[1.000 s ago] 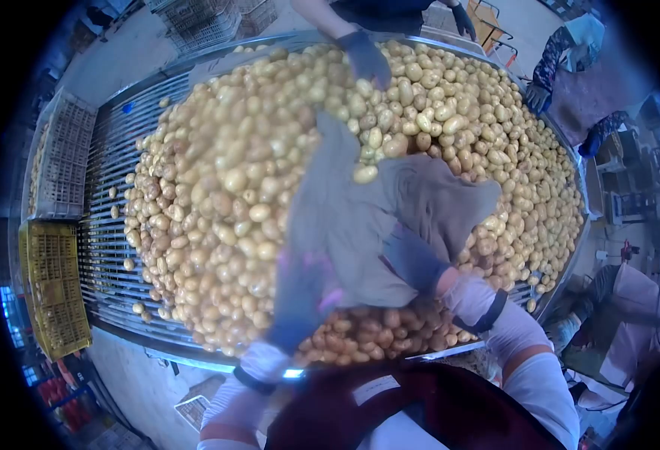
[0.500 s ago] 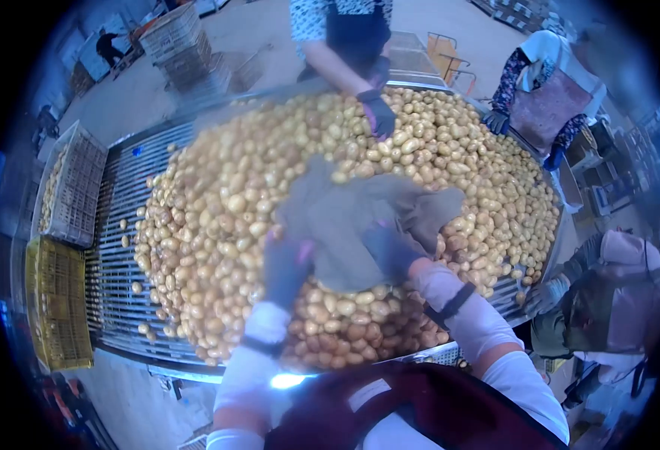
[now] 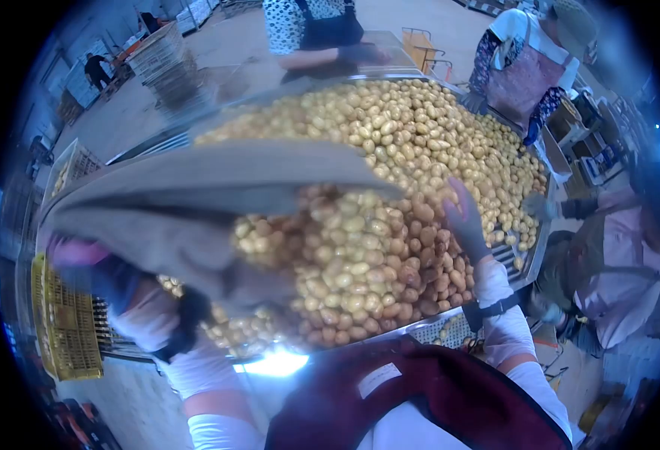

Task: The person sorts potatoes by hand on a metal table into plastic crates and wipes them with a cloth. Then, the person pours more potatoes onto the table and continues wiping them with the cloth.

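A large grey cloth (image 3: 217,180), blurred by motion, stretches across the left half of the view above a heap of potatoes (image 3: 420,127). My left hand (image 3: 94,262), gloved in grey and pink, grips the cloth at its left end. Over the right part of the heap is my right hand (image 3: 466,217), also gloved, with its fingers spread and nothing in it. Darker brown potatoes (image 3: 427,262) lie just left of and below it. The cloth hides much of the heap's left side.
A yellow crate (image 3: 67,322) and a pale crate (image 3: 79,161) stand at the left edge. Across the table is a person in an apron (image 3: 330,30); two more people (image 3: 528,67) (image 3: 615,262) are at the right. Stacked crates (image 3: 157,64) stand behind.
The cloth has swung from the heap's middle to the left with my left hand. My right hand has let go and moved right. The person opposite has drawn a hand back from the potatoes.
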Available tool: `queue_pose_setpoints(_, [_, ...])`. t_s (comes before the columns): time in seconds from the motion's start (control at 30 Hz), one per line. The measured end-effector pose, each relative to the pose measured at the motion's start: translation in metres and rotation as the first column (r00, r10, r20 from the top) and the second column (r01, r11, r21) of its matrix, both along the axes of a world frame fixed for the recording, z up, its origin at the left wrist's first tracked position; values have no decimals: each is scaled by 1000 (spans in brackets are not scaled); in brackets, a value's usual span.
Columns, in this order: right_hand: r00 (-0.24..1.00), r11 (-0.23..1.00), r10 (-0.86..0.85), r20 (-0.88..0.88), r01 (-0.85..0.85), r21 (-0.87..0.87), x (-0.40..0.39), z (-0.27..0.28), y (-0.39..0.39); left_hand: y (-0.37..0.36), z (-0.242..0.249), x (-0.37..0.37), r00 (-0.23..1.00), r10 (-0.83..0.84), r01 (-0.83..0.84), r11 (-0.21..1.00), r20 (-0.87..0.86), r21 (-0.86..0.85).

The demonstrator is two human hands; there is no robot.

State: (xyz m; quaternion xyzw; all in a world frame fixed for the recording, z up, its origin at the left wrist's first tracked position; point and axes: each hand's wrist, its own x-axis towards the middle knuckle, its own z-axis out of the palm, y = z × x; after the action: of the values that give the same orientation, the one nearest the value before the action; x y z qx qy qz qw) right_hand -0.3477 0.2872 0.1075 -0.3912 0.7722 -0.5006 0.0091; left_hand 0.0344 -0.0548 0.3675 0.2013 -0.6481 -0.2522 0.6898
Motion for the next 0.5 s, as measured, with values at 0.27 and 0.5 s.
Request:
queue_pose_setpoints(0.27, [962, 945, 192, -195, -128, 300, 101, -28, 39, -13, -116, 101, 693, 361, -444, 896, 625, -24])
queue_pose_setpoints(0.5, [918, 857, 230, -324, -33, 515, 115, -58, 17, 48, -336, 95, 451, -90, -153, 972, 888, 176])
